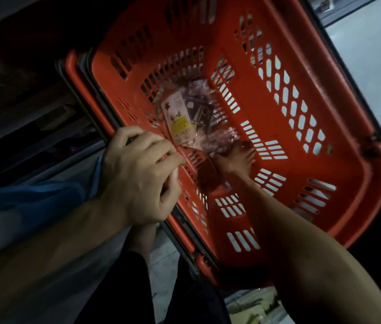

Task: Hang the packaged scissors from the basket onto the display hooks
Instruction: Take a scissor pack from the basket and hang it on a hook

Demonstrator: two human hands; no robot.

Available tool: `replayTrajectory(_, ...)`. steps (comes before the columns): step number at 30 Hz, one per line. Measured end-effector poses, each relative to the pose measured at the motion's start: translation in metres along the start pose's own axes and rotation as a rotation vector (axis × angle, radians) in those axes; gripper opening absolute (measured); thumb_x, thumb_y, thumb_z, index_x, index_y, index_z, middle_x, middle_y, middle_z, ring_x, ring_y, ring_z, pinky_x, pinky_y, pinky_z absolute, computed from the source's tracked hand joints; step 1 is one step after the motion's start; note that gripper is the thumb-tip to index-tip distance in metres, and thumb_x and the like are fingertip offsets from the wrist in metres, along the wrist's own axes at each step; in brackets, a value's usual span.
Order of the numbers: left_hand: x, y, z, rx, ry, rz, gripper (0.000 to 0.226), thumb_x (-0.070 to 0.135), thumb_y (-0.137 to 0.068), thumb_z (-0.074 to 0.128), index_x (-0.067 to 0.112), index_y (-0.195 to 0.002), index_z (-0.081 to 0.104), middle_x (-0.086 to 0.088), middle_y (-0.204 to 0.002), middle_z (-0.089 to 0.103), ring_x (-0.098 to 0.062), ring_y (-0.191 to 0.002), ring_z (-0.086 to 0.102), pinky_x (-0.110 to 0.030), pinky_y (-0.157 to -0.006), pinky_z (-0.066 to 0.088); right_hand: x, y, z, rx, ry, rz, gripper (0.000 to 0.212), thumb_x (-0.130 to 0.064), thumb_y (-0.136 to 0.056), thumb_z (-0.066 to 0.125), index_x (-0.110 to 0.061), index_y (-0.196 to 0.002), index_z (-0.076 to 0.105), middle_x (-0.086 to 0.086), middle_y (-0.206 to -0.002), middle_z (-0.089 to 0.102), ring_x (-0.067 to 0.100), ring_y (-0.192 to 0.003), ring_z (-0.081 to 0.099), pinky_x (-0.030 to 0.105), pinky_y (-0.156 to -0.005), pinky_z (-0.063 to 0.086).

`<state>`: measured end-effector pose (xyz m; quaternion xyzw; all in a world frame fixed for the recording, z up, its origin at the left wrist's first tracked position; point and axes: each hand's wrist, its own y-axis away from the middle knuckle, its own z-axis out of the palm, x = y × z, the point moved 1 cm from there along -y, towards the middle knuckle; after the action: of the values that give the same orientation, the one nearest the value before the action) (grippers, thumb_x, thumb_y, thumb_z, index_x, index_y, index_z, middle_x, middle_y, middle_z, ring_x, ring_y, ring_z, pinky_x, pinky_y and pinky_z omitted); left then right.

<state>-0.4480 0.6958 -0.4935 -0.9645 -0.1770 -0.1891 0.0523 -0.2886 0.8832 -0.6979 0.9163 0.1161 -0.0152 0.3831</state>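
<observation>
A red slotted basket (297, 127) fills the middle of the view, tilted. On its bottom lie several packaged scissors (180, 118) in clear wrap with printed cards. My left hand (142, 174) is at the basket's near rim, fingers curled over the edge and gripping it. My right hand (236, 157) reaches deep inside the basket, its fingers at the lower edge of the packages; whether it holds one is hidden in the dim light. No display hooks are in view.
Dark shelving (21, 101) runs along the left side. Pale floor (371, 66) shows at the right and through the basket's slots. Dark trousers (138, 288) and a blue sleeve (32, 199) sit at the bottom left.
</observation>
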Motion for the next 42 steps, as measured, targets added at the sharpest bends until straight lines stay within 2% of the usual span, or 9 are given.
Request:
replayTrajectory(6, 0.003, -0.002, -0.003, -0.017, -0.027, -0.001, 0.027, 0.026, -0.089, 0.054, 0.018, -0.094, 0.08, 0.001, -0.094, 0.075, -0.025, -0.09, 0.067, -0.047, -0.093, 0.038, 0.005, 0.001, 0.003, 0.076, 0.031, 0.057, 0.103, -0.063, -0.09, 0.065, -0.002, -0.16, 0.021, 0.029, -0.164, 0.023, 0.04, -0.154, 0.022, 0.047, -0.124, 0.013)
replayTrajectory(10, 0.002, -0.001, -0.005, -0.073, -0.066, -0.024, 0.028, 0.029, -0.091, 0.053, 0.02, -0.094, 0.08, 0.003, -0.093, 0.074, -0.023, -0.09, 0.066, -0.048, -0.095, 0.039, 0.002, 0.013, -0.022, 0.094, -0.204, -0.051, 0.065, -0.043, -0.089, 0.076, -0.013, -0.142, 0.052, 0.017, -0.136, 0.064, 0.036, -0.129, 0.058, 0.045, -0.109, 0.041)
replayTrajectory(15, 0.005, -0.004, -0.013, -0.264, -0.16, -0.049, 0.039, 0.036, -0.095, 0.044, 0.023, -0.098, 0.08, 0.003, -0.092, 0.075, -0.023, -0.09, 0.064, -0.046, -0.097, 0.04, -0.011, 0.055, -0.066, 0.188, -0.408, -0.153, 0.029, -0.024, -0.084, 0.074, -0.017, -0.109, 0.061, 0.004, -0.097, 0.073, 0.03, -0.094, 0.069, 0.039, -0.078, 0.051)
replayTrajectory(23, 0.021, -0.024, -0.038, -0.536, 0.026, -0.231, 0.079, 0.074, -0.094, 0.034, 0.03, -0.16, 0.034, 0.007, -0.148, 0.057, -0.017, -0.132, 0.058, -0.04, -0.116, 0.034, -0.035, 0.157, -0.183, 0.045, -0.864, -0.203, 0.023, -0.013, -0.079, 0.089, -0.007, -0.092, 0.071, 0.001, -0.08, 0.077, 0.009, -0.066, 0.07, 0.017, -0.058, 0.053)
replayTrajectory(25, 0.036, -0.036, -0.063, -0.477, 0.546, -0.39, 0.074, 0.078, -0.088, 0.047, 0.033, -0.147, 0.051, 0.011, -0.143, 0.063, -0.013, -0.126, 0.064, -0.037, -0.111, 0.048, -0.039, 0.19, -0.215, -0.023, -0.964, -0.257, 0.026, -0.013, -0.078, 0.089, -0.001, -0.094, 0.07, 0.009, -0.083, 0.079, 0.014, -0.069, 0.073, 0.024, -0.061, 0.057)
replayTrajectory(28, 0.067, -0.046, -0.094, -0.276, 1.25, -0.644, 0.019, 0.031, -0.099, 0.072, 0.023, -0.117, 0.072, 0.01, -0.111, 0.08, -0.005, -0.1, 0.075, -0.022, -0.086, 0.059, -0.045, 0.231, -0.246, -0.062, -1.029, -0.327, 0.026, -0.017, -0.081, 0.086, -0.009, -0.098, 0.069, 0.01, -0.094, 0.08, 0.025, -0.084, 0.077, 0.035, -0.077, 0.062)
replayTrajectory(30, 0.087, -0.05, -0.11, -0.142, 1.33, -0.675, 0.015, 0.011, -0.098, 0.071, 0.016, -0.112, 0.075, 0.001, -0.108, 0.082, -0.011, -0.096, 0.076, -0.023, -0.081, 0.058, -0.047, 0.25, -0.261, -0.038, -1.107, -0.388, 0.021, -0.014, -0.086, 0.082, -0.012, -0.101, 0.067, 0.013, -0.1, 0.079, 0.029, -0.092, 0.076, 0.043, -0.086, 0.06)
replayTrajectory(36, 0.118, -0.078, -0.167, 0.136, 1.216, -0.599, 0.011, 0.017, -0.095, 0.076, 0.011, -0.103, 0.08, -0.007, -0.102, 0.082, -0.022, -0.092, 0.076, -0.04, -0.084, 0.059, -0.03, 0.29, -0.307, 0.031, -1.49, -0.401, 0.019, -0.012, -0.096, 0.068, -0.009, -0.115, 0.066, 0.014, -0.107, 0.078, 0.032, -0.1, 0.075, 0.04, -0.082, 0.06)
replayTrajectory(42, 0.176, -0.108, -0.22, 0.218, 0.991, -0.417, 0.02, 0.011, -0.092, 0.08, 0.022, -0.107, 0.07, 0.005, -0.093, 0.082, -0.006, -0.081, 0.077, -0.022, -0.07, 0.056, 0.005, 0.327, -0.371, 0.41, -1.661, -0.344, 0.052, -0.018, -0.085, 0.083, -0.027, -0.128, 0.055, 0.014, -0.101, 0.079, 0.032, -0.084, 0.078, 0.041, -0.071, 0.061)
